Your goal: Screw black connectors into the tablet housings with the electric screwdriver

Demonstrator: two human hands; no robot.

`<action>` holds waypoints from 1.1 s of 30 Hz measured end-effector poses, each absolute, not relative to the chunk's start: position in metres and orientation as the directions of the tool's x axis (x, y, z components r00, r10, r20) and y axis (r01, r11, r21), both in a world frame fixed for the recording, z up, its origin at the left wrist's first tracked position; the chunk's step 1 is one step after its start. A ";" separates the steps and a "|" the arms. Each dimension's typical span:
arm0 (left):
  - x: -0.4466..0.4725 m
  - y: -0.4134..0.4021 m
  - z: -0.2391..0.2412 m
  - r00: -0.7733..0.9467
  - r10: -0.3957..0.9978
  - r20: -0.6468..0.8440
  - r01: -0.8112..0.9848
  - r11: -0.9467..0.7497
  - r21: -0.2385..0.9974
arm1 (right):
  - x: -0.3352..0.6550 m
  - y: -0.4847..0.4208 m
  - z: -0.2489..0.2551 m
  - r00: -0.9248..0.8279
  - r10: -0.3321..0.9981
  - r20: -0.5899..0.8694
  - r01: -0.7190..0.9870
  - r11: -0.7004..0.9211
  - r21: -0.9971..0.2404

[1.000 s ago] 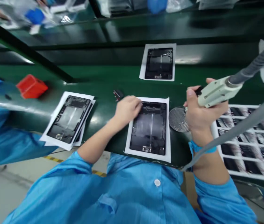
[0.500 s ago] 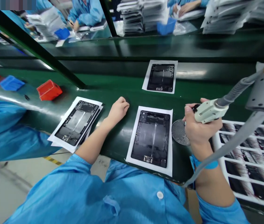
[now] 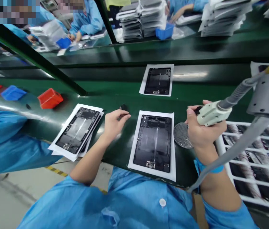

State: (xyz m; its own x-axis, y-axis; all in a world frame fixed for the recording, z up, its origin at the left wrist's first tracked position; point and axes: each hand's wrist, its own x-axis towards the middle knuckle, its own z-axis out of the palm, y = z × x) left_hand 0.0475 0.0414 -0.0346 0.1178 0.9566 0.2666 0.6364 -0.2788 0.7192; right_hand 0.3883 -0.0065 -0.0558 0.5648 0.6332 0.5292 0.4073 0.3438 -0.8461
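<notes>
My left hand [image 3: 114, 124] is over the green bench, thumb and fingers bent together; whatever they may hold is too small to make out. Just beyond its fingertips is a small black piece [image 3: 124, 107]. In my right hand [image 3: 202, 132] is a pale green handheld tool [image 3: 211, 114] with a ribbed hose at its back; its exact kind and working end are not clear. Between my hands an opened tablet housing [image 3: 152, 143] lies on a white sheet. Left of my left hand, another tablet housing [image 3: 77, 130] tops a small stack. A round perforated metal disc [image 3: 183, 135] sits beside my right hand.
Farther back lies another tablet housing [image 3: 158, 81]. A white compartment tray [image 3: 251, 163] with dark parts stands at right, under a hanging grey unit [image 3: 266, 95] and tube. A red bin [image 3: 50, 98] and slanting green post [image 3: 70, 81] are left. Co-workers sit across.
My left hand has drawn back slightly toward my body, revealing more of the small black piece. My right hand keeps its grip on the tool. The view has shifted a little.
</notes>
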 end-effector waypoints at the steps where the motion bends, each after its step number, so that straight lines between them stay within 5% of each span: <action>1: 0.062 0.043 -0.028 0.128 0.974 0.188 0.528 -0.227 0.819 | 0.389 -0.006 -0.055 0.566 0.634 0.527 0.408 0.340 -0.847; 4: 0.115 0.055 -0.021 0.324 0.945 -0.053 0.283 -0.044 0.958 | 0.391 -0.003 -0.055 0.567 0.624 0.538 0.425 0.338 -0.840; 6: 0.153 0.065 -0.027 0.475 0.872 -0.119 0.284 -0.024 0.958 | 0.393 -0.001 -0.054 0.569 0.609 0.553 0.429 0.353 -0.831; 16: 0.226 0.083 -0.074 0.479 0.878 0.017 0.506 -0.292 0.812 | 0.397 -0.003 -0.051 0.599 0.608 0.521 0.415 0.320 -0.852; 20: 0.216 0.073 -0.068 0.568 0.817 -0.098 0.271 -0.073 0.960 | 0.397 -0.005 -0.052 0.595 0.610 0.523 0.428 0.310 -0.849; 24: 0.210 0.064 -0.066 0.634 0.751 -0.184 0.128 0.133 0.983 | 0.397 -0.005 -0.053 0.589 0.611 0.529 0.429 0.318 -0.845; 33: 0.204 0.057 -0.044 0.582 0.763 -0.280 0.466 -0.030 0.884 | 0.397 -0.001 -0.057 0.602 0.594 0.534 0.409 0.345 -0.845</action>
